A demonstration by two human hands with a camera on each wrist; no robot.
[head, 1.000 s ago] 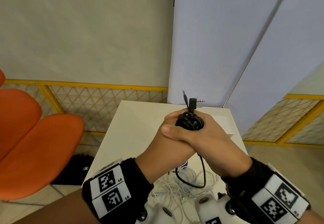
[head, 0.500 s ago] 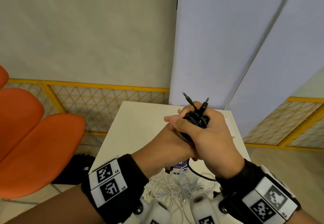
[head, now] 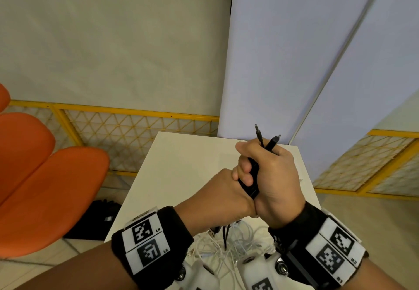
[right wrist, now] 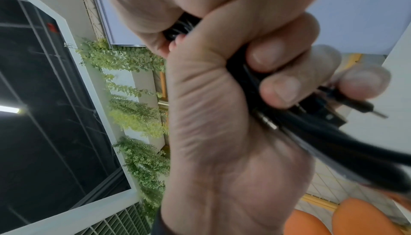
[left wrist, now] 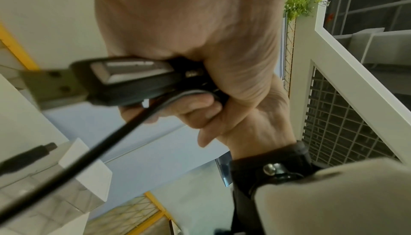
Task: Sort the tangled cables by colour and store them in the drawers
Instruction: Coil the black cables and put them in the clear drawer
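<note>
Above the white table both hands clasp one bundle of black cables. My right hand wraps round it from the right, fingers curled over its left side. Pressed against it from below left, my left hand grips the bundle's lower part, its fingers hidden in the head view. Two jack plugs stick out above the right thumb. The left wrist view has a black USB plug jutting from the grip. In the right wrist view the fingers curl round the black cables.
A tangle of white cables lies on the near part of the table under my wrists, with a USB plug among them. An orange chair and a black bag are at the left. A yellow mesh fence runs behind.
The right hand has closed over the black bundle and turned it more upright. The loop of black cable that hung below the hands is drawn up. Both hands sit slightly further from me.
</note>
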